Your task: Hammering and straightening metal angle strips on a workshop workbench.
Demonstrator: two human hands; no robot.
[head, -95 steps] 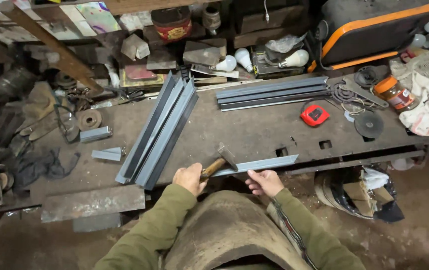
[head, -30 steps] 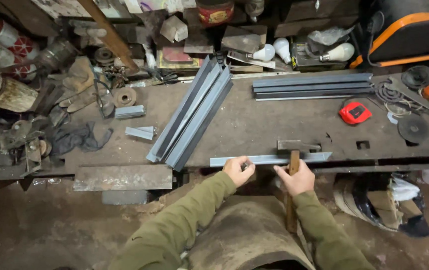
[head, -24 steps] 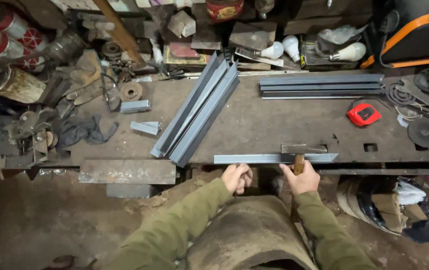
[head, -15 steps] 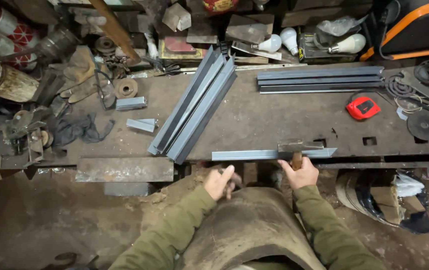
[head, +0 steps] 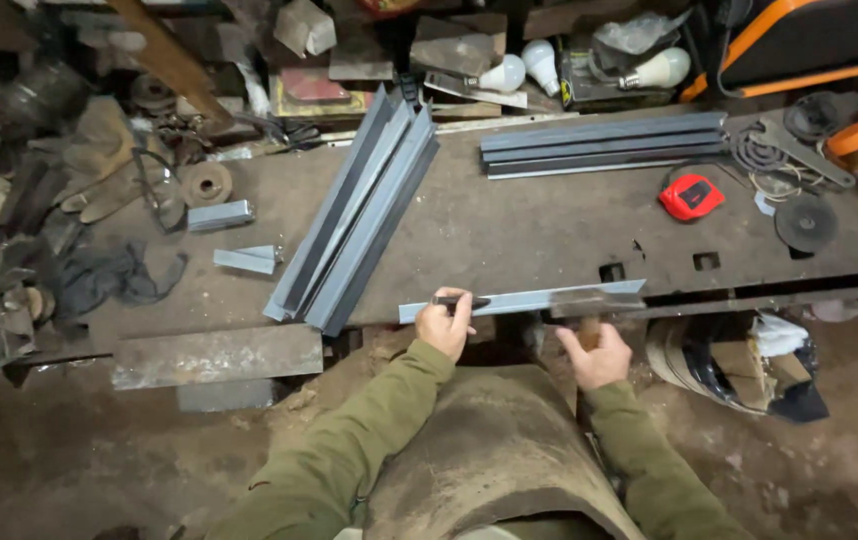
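Head view, looking down over a long, dark steel worktop [head: 509, 230] crowded along the far side with clutter. Carries a bundle of grey angle irons [head: 359, 215] lying slantwise left of centre, and a stack of flat bars [head: 599, 145] further back to the right, well apart from the bundle. Shows a rusty plate [head: 217, 355] jutting past the near-left edge. Has a thin grey steel strip [head: 529, 300] right along the near edge, lengthwise, just in front of the body and near the lower end of the bundle.

Risk, judged from how things lie: strip so close to the edge that a sideways nudge from either hand could tip it to the floor; a mark could also run crooked if the strip shifts, with nothing seen clamping it.

Left hand [head: 444, 325] closed narrowly around a dark marker [head: 459, 300], fingers resting on the left part of the strip. Right hand [head: 599, 355] just below the edge, under a blurred patch on the strip; fingers look loosely spread, but cannot tell whether gripping anything.

Smaller items: red tape measure [head: 691, 196] and dark round disc [head: 805, 222] to the right, two short offcuts [head: 221, 215] to the left.
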